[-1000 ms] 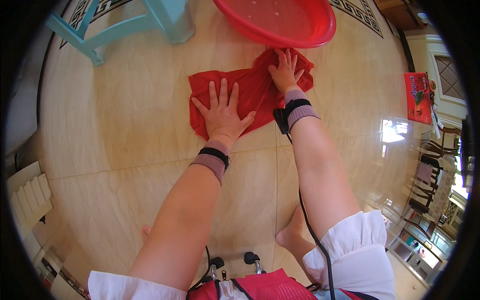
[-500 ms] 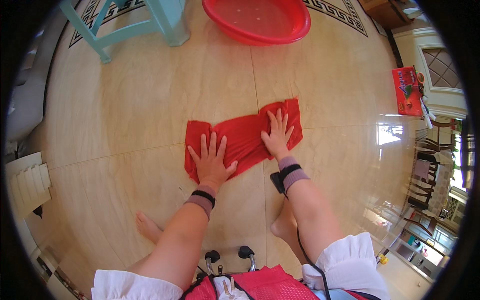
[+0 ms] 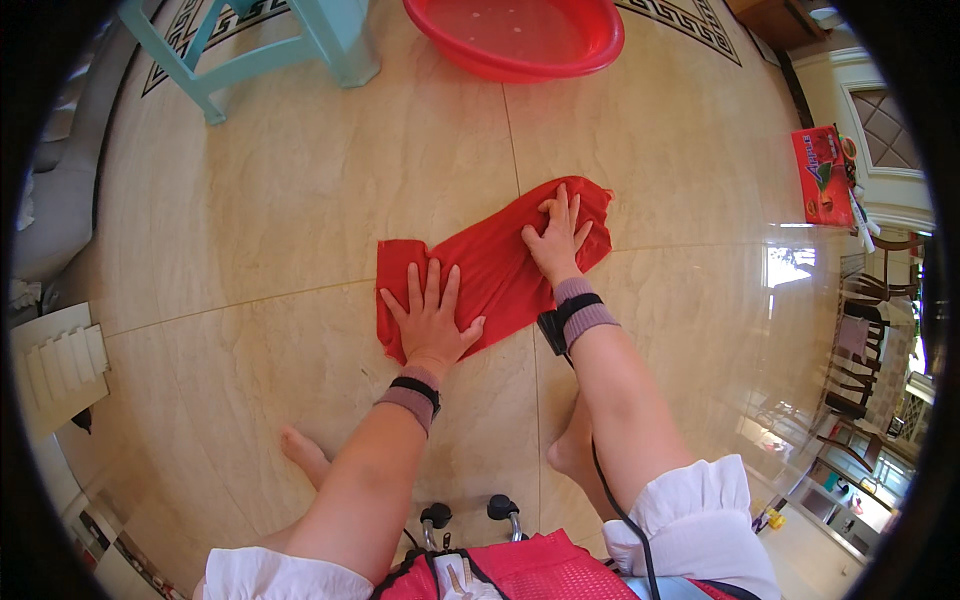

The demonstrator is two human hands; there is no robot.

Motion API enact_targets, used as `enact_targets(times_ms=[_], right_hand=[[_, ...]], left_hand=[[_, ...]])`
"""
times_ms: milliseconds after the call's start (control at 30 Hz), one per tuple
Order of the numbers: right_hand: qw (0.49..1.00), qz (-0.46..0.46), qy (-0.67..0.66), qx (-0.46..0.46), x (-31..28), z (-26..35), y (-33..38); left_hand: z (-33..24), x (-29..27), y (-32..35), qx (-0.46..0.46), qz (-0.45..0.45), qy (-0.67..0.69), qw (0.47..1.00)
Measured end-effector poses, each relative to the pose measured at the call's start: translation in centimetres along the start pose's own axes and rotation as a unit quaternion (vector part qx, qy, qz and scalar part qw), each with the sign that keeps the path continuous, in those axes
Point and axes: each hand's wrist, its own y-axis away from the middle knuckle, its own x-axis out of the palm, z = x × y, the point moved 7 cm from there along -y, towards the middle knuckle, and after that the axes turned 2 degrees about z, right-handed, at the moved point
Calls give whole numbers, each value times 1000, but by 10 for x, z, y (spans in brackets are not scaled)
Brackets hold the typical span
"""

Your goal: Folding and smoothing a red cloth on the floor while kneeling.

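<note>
The fingers of the left hand (image 3: 432, 318) and the right hand (image 3: 558, 236) are spread wide and pressed flat, gripping nothing, on a red cloth (image 3: 492, 268) that lies crumpled on the glossy tiled floor (image 3: 300, 200), the left near its nearer end, the right near its far end. Since flat palms bear the load, the cloth may slide on the smooth tile and take the hands forward. The red basin (image 3: 520, 38) stands just beyond, so a long push could strike it.
</note>
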Motion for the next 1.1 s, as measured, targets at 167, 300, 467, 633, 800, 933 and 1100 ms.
enact_targets(times_ms=[167,300,467,633,800,933,1100], right_hand=[[1000,3,-5,-15,6,16,-35],[1000,-7,12,-17,5,31,-84],[999,-25,28,13,7,56,-142],[999,-37,28,11,7,73,-180],[995,-98,32,9,6,86,-203],[991,-117,10,64,9,90,-205],[991,-104,10,81,-3,83,-210]], left_hand=[[7,-14,-41,-14,-8,-13,1000],[8,-23,-77,-13,-26,-28,999],[14,-37,-125,-28,-36,-49,998],[19,-43,-163,-39,-38,-51,997],[24,-51,-194,-40,-52,-41,997],[30,-52,-204,-41,-67,-45,996],[26,-51,-205,-33,-55,-39,997]])
